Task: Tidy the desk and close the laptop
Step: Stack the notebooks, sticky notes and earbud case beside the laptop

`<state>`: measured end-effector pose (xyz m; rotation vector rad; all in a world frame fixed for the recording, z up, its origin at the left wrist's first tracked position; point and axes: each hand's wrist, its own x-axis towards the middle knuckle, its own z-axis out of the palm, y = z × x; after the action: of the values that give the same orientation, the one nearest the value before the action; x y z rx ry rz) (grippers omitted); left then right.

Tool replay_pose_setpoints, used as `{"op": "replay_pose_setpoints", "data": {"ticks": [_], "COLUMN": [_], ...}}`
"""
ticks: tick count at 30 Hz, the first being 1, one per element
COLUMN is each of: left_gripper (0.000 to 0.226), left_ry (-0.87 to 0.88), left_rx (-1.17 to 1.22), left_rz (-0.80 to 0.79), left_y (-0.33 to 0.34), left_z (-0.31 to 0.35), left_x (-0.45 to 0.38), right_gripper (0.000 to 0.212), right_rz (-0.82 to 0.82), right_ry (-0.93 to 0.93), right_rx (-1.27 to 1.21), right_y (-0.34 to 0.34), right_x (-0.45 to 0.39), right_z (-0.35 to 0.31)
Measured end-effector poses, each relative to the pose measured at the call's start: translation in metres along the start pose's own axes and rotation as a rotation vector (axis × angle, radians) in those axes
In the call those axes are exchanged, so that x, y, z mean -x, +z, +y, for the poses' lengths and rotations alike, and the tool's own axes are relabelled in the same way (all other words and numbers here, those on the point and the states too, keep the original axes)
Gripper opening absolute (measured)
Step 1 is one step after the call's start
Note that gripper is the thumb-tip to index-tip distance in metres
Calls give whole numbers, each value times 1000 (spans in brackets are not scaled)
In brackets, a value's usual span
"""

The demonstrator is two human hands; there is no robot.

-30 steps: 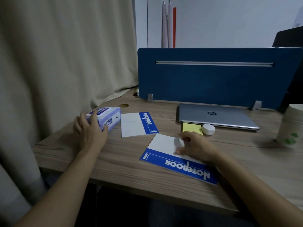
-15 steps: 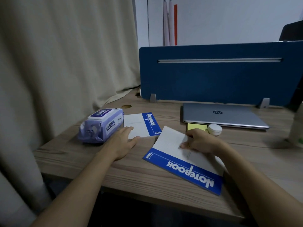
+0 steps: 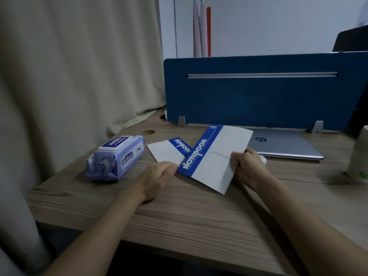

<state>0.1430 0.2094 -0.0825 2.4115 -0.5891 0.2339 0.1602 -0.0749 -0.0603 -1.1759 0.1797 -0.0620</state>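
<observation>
A large blue-and-white notebook (image 3: 217, 156) is lifted off the wooden desk (image 3: 179, 214) and tilted, its blue band to the left. My right hand (image 3: 249, 166) grips its right edge. My left hand (image 3: 157, 178) touches its lower left corner, fingers loosely together. A smaller notebook (image 3: 167, 151) lies flat behind, partly under the large one. A closed silver laptop (image 3: 284, 145) lies at the back right. A purple pack of wet wipes (image 3: 117, 157) sits at the left.
A blue divider panel (image 3: 258, 90) stands along the desk's back edge. A beige curtain (image 3: 69, 76) hangs at the left. A paper cup (image 3: 359, 162) stands at the far right. A small white round thing (image 3: 263, 160) peeks out behind my right hand.
My right hand has lifted the large notebook off the desk and turned it, moving it back and left. My left hand has come from the wipes pack to the notebook's corner.
</observation>
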Motion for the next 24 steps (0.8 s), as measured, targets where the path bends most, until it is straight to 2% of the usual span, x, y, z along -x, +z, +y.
{"op": "replay_pose_setpoints", "data": {"ticks": [4,8,10,13,16,18,20,22,24], "left_gripper": [44,38,36,31,26,25,23,20,18], "left_ry": [-51,-95,-133,-215,-268,-288,-307,-318,-324], "left_rx": [162,510,668,852,923,920,906,891,865], "left_rz": [3,109,169,239,318,361,397,424,431], "left_y": [10,17,17,10,4,2,1,0,-1], "left_z": [13,18,16,8,-1,-5,-10,-15,-19], "left_x": [-6,-16,-21,-24,-29,-35,-42,-48,-52], "right_gripper": [53,57,50,23,26,31,24,26,35], "right_rz": [38,-5,-5,98,145,88,-81,-251,-335], "right_ry": [-36,-50,-62,-162,-257,-273,-254,-183,-127], "right_rx": [-160,-186,-159,-41,83,172,264,255,208], "right_y": [1,4,3,-3,-10,-16,-20,-20,-18], "right_x": [-3,-3,-2,-2,-2,-4,-5,-6,-6], "right_z": [4,9,10,7,2,2,6,10,12]}}
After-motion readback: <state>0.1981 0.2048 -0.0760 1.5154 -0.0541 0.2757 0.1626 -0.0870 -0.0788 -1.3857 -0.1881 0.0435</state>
